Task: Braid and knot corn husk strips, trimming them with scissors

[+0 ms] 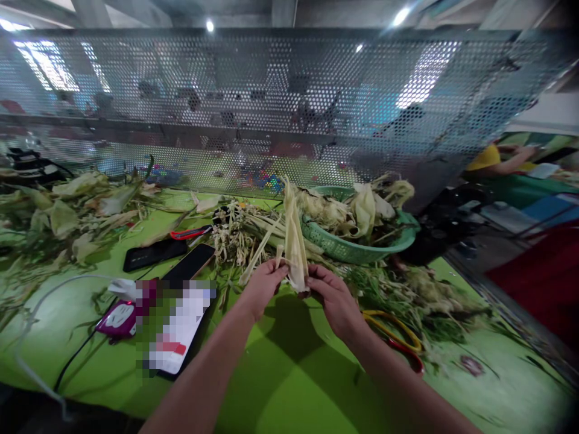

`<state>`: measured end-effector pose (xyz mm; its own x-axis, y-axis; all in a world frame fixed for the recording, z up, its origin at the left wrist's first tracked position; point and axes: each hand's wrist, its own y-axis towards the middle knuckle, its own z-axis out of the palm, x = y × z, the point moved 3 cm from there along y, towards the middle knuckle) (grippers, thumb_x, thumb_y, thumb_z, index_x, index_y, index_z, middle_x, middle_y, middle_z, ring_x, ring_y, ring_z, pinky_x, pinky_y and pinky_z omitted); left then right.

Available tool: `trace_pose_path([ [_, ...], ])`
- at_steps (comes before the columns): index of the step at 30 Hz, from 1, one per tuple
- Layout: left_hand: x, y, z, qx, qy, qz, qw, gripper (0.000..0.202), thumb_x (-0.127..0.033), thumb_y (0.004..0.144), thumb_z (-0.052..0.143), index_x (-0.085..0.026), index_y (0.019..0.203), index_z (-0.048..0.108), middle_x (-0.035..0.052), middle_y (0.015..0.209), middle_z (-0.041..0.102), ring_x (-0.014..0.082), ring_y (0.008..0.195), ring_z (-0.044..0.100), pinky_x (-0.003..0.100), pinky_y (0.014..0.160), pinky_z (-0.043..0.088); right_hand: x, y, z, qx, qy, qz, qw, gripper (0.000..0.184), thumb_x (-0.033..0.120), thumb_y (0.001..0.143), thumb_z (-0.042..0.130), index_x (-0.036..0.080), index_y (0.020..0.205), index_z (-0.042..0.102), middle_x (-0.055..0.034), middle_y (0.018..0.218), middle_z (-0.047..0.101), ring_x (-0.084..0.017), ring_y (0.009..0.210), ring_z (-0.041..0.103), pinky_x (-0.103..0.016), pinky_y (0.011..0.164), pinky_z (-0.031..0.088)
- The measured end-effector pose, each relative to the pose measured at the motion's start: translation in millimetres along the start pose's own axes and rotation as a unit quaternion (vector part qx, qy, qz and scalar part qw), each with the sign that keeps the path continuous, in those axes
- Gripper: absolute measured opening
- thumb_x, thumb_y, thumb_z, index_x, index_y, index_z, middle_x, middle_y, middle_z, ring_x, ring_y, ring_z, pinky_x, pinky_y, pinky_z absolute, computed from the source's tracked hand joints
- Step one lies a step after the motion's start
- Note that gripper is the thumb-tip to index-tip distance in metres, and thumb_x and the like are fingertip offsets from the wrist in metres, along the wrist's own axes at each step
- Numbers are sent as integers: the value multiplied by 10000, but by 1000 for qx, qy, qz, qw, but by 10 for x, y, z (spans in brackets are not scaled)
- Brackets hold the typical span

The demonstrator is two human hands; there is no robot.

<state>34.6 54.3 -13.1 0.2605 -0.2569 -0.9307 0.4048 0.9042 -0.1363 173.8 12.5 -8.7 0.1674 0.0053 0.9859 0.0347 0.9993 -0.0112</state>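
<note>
Both my hands hold a pale dried corn husk (294,238) upright above the green table (289,374). My left hand (265,286) pinches a thin strip at the husk's lower left edge. My right hand (332,298) is closed around the husk's base. A green plastic basket (398,241) filled with husks stands just behind my hands. Loose husk strips (239,235) lie to the left of it.
Two dark phones (156,253) lie left of centre, beside a blurred card and a pink device (118,318) with a cable. Yellow and red scissors (400,337) lie right of my right arm. Husk piles (76,205) cover the far left. A perforated metal screen (271,108) closes the back.
</note>
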Motion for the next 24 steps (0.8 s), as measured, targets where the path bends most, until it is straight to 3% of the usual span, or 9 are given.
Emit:
trace_pose_path([
  [3, 49, 13, 23, 16, -26, -22, 999, 316, -420, 686, 685, -149, 806, 576, -83, 513, 376, 32, 407, 196, 190, 407, 117, -7, -7, -4, 0, 6, 6, 1000, 114, 219, 720, 630, 181, 825, 653, -7, 717, 613, -129, 623, 519, -256, 610, 422],
  [6, 80, 34, 25, 11, -14, -5, 1000, 311, -430, 707, 667, -152, 823, 588, -60, 553, 460, 43, 429, 303, 179, 433, 239, -4, -12, -1, -2, 0, -1, 1000, 117, 237, 700, 666, 177, 795, 633, -3, 713, 604, -126, 620, 512, -253, 598, 413],
  [9, 56, 40, 26, 4, 54, 68, 996, 262, -393, 758, 619, -151, 856, 622, -1, 699, 590, 104, 624, 505, 223, 636, 420, -9, -4, -3, -6, -22, -16, 1000, 179, 308, 711, 685, 173, 808, 621, -4, 720, 597, -131, 630, 508, -256, 598, 413],
  [12, 30, 19, 54, 13, 122, 100, 987, 275, -390, 815, 547, -146, 897, 643, 36, 820, 643, 143, 779, 555, 261, 763, 440, -30, 20, -43, -28, -87, -47, 995, 201, 345, 732, 667, 166, 791, 597, 0, 708, 574, -137, 638, 497, -252, 590, 404],
  [15, 31, -10, 97, 25, 125, 81, 989, 367, -450, 851, 476, -142, 982, 628, 58, 875, 662, 155, 821, 580, 264, 757, 453, -53, 31, -86, -47, -170, -74, 982, 151, 308, 748, 627, 173, 769, 561, 7, 689, 553, -140, 624, 478, -245, 557, 387],
  [20, 28, -41, 117, -11, 247, 82, 965, 361, -360, 708, 671, -156, 996, 597, 71, 920, 677, 190, 834, 614, 283, 749, 456, -13, -20, -71, -65, -344, -124, 929, 118, 215, 739, 578, 190, 658, 496, 35, 594, 463, -128, 575, 410, -232, 526, 316],
  [22, 6, -47, 87, -45, 307, 101, 945, 262, -331, 746, 615, -167, 950, 609, 63, 914, 675, 189, 842, 603, 284, 749, 440, 13, -29, -73, -73, -365, -130, 919, 159, 250, 762, 571, 194, 645, 478, 38, 588, 445, -126, 566, 396, -232, 523, 302],
  [24, -12, -43, 37, -69, 336, 94, 935, 212, -342, 808, 521, -175, 903, 611, 44, 853, 667, 170, 765, 587, 268, 680, 422, 39, -14, -105, -84, -346, -124, 926, 196, 316, 776, 578, 195, 655, 482, 33, 599, 462, -127, 565, 405, -234, 522, 313],
])
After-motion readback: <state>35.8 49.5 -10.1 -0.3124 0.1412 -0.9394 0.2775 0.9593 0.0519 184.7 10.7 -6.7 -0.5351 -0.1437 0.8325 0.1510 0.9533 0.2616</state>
